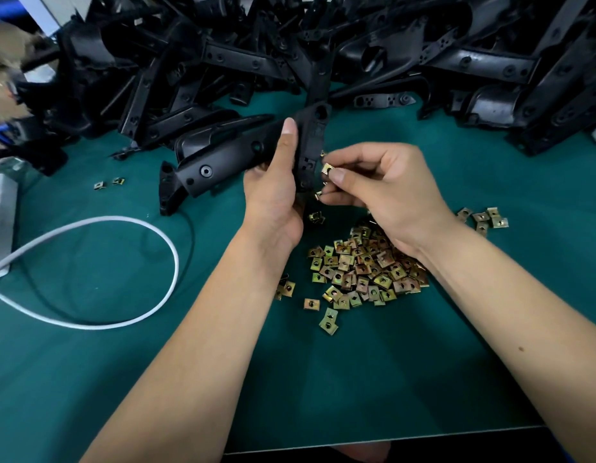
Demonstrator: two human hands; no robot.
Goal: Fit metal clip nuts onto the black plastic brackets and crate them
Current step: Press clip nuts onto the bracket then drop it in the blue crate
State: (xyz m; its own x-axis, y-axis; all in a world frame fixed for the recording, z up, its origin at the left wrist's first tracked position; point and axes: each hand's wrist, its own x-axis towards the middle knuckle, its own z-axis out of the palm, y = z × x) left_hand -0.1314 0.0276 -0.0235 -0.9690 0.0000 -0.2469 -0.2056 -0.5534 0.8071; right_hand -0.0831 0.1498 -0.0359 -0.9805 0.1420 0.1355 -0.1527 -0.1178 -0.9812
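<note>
Plainly, the clip nut [327, 169] could be pushed on crooked or dropped if it is not lined up with the bracket [243, 152] edge, since only fingertips steady it. The bracket is gripped by the left hand [273, 192], fingers curled round its body, thumb laid along the top. The nut is pinched between thumb and forefinger of the right hand [380, 185], touching the bracket's edge. Spare nuts [363, 269] are heaped on the worktop [356, 379] just beneath the right wrist.
</note>
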